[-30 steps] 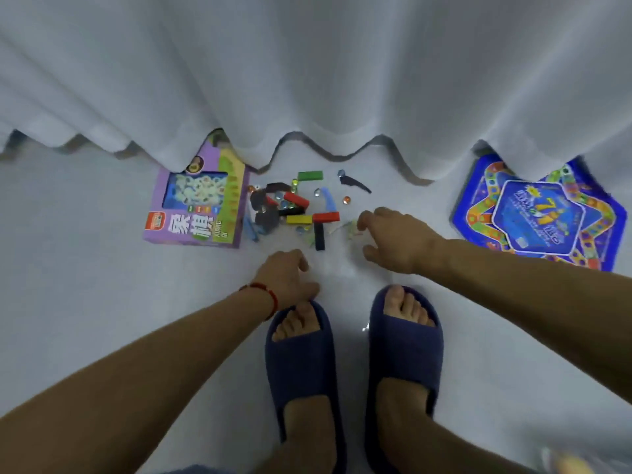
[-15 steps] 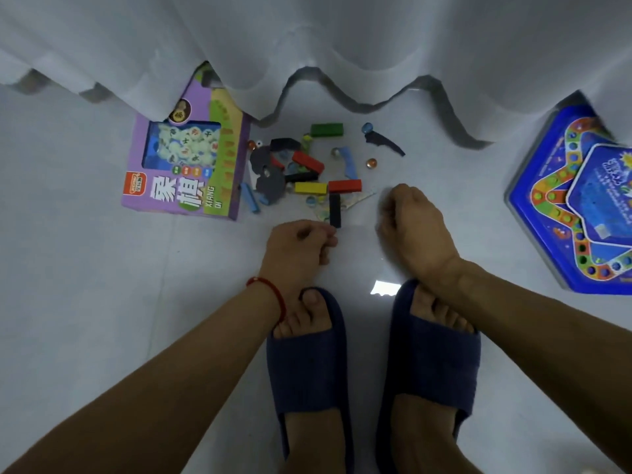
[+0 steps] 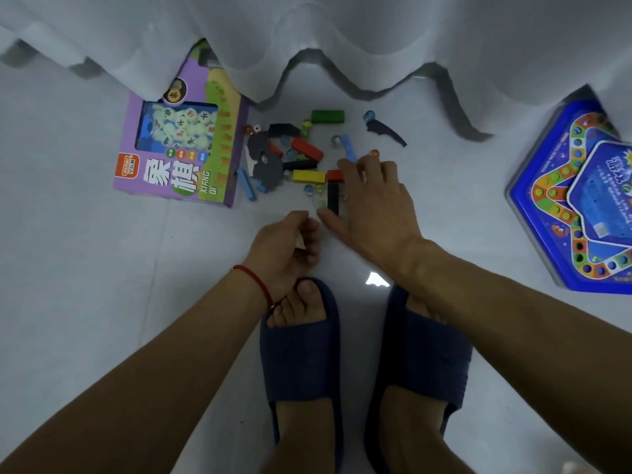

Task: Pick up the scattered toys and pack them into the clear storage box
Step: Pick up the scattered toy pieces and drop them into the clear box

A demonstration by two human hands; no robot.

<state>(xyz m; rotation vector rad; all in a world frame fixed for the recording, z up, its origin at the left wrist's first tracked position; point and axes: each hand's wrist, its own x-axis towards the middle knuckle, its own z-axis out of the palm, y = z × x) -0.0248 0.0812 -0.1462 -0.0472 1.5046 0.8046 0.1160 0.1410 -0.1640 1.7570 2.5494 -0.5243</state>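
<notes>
My right hand [image 3: 371, 206] lies flat, fingers spread over the blocks [image 3: 307, 175] at frame centre; left hand [image 3: 287, 244] pinches something small

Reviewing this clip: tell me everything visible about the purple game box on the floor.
The purple game box lies flat on the pale floor, left of the scattered toy pile, and looks like printed cardboard. It has a purple face with a green strip on one side, large Chinese characters, the word XIANG and an orange logo. A clear window shows pale round pieces inside. Its far corner is tucked under the white curtain. Neither hand touches it.
</notes>
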